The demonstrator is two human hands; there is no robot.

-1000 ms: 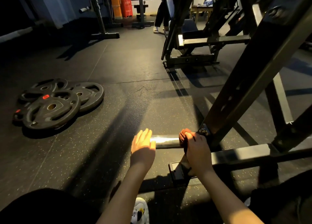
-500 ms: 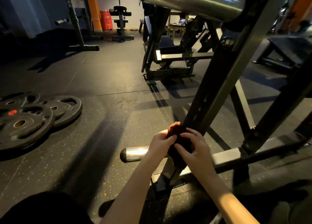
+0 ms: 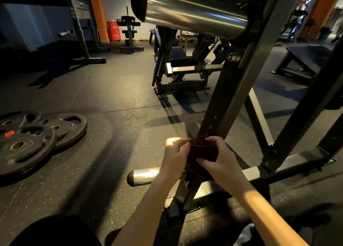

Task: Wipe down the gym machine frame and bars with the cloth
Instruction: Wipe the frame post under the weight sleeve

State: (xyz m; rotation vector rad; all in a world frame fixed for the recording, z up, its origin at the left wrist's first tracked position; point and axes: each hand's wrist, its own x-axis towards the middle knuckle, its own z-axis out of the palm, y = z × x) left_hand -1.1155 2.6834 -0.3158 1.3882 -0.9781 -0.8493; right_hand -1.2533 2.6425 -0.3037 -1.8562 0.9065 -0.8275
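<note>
Dark rubber flooring (image 3: 115, 153), flecked with yellow, runs back through a dim gym toward an orange pillar (image 3: 99, 17) and another machine (image 3: 181, 69) with a padded seat. Off to my left a loose pile of black weight plates (image 3: 33, 140) lies flat on the floor, overlapping one another. Right in front of me is the slanted frame post (image 3: 239, 82) of the machine I'm cleaning, rising up and to the right from its base bar (image 3: 297, 162). The cloth (image 3: 201, 151) – dark, a reddish brown – is wrapped against the lower part of that post, and both my hands are on it. My left hand (image 3: 175, 158) pinches its left edge with curled fingers, a patch of warm light falling on the knuckles. My right hand (image 3: 220, 158) grips it from the other side, fingers hooked over the top and thumb pressed in below. Just under my left wrist a short chrome peg (image 3: 143, 175) juts out to the left – bright on top where the light hits it. Overhead, very close to my face, a fat chrome sleeve (image 3: 194, 16) crosses the upper view.
</note>
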